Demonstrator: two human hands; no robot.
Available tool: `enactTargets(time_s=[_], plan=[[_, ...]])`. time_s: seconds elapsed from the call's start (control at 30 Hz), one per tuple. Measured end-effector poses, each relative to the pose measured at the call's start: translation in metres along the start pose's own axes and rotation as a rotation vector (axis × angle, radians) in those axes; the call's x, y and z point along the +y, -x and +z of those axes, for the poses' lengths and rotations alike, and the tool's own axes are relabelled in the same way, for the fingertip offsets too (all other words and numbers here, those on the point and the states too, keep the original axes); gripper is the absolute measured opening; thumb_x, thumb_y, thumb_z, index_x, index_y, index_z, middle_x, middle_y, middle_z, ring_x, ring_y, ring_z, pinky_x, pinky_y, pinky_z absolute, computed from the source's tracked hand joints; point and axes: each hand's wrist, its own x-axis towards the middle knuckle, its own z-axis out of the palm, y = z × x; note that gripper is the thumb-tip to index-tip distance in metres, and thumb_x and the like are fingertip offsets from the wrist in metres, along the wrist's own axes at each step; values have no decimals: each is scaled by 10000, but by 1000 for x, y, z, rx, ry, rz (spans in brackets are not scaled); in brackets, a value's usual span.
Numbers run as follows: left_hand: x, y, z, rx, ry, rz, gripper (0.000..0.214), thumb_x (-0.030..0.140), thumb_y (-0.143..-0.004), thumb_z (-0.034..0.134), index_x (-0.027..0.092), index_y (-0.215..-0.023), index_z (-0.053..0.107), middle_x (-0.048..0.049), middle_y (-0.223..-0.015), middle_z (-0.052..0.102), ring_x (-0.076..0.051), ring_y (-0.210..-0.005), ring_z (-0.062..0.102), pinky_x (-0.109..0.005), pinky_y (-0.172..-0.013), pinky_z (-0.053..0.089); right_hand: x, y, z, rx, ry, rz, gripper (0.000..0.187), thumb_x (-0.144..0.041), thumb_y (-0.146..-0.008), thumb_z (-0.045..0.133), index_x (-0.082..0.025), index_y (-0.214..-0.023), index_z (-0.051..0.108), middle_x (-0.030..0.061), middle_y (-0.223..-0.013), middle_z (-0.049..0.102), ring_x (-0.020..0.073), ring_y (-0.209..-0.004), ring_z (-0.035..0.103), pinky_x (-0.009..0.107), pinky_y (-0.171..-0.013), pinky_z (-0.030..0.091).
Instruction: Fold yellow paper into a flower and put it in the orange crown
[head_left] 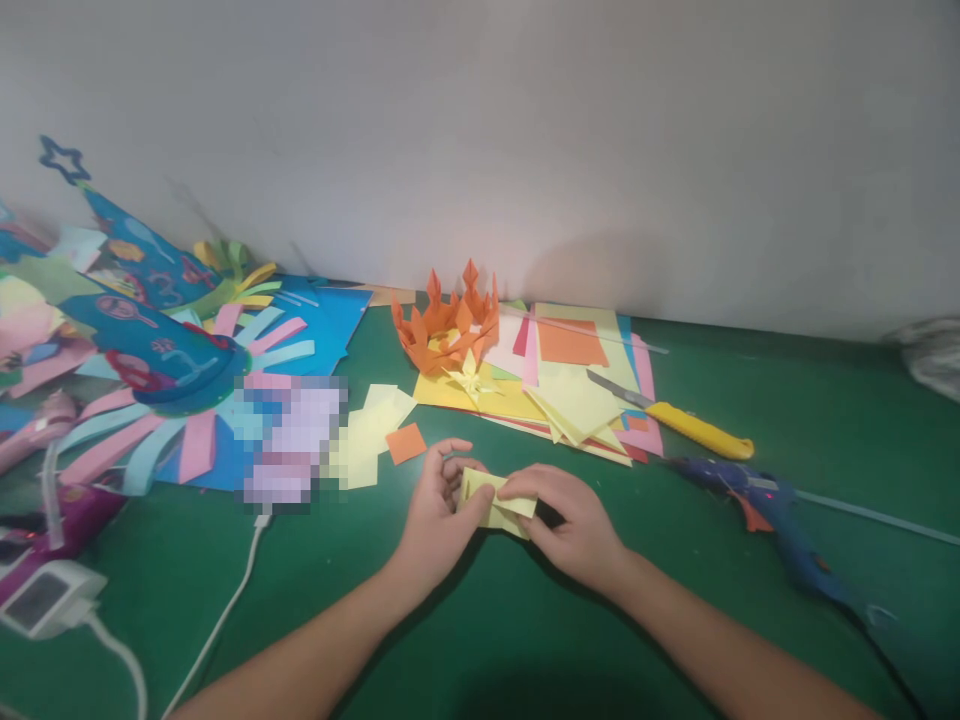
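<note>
one yellow paper (pixel 507 519) (folded) between both hands (pixel 576 518)

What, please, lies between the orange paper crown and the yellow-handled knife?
In the head view, coloured papers lie between the crown and the knife, including pale yellow sheets.

- just the one view here, a cam worn on the person's head, so basically eye-level POV
- faces forward and down across a matte green tabletop (pixel 712 380), with a plain pale grey wall (pixel 450 120) filling the top part
- pretty close: bare forearms (pixel 315 660) come in from the bottom edge, and the bare left hand (pixel 439 505) and bare right hand (pixel 574 515) land near the middle
- table's back edge slopes down to the right, can't tell if that's head tilt or angle
</note>
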Motion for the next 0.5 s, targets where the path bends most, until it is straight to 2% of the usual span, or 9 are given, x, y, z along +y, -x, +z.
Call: enactTargets(time_s=[0.1, 0.3, 0.5], plan=[[-2, 1, -1, 4, -48, 11, 368, 258, -771, 607, 234, -1057, 377, 16, -841, 521, -96, -701, 531, -201, -616, 440, 0, 0, 0, 5, 9, 31, 297, -66, -762, 462, -245, -966, 583, 32, -858, 682, 177, -769, 624, 304, -696, 484], [-5, 4, -1, 9, -164, 47, 333, 255, -792, 586, 227, -1062, 395, -3, -853, 550, -112, -727, 564, -216, -650, 454, -1, 0, 0, 10, 38, 142, 186, -127, -782, 500, -229, -907, 592, 30, -848, 675, 177, -760, 624, 286, -681, 479], [-2, 6, 1, -3, -256, 96, 279, 259, -804, 574, 232, -1042, 431, -8, -873, 582, -123, -787, 587, -222, -685, 456, -7, -3, 2, 48, -38, 260, 84, -183, -821, 508, -219, -858, 575, 30, -811, 651, 170, -727, 611, 264, -645, 480]])
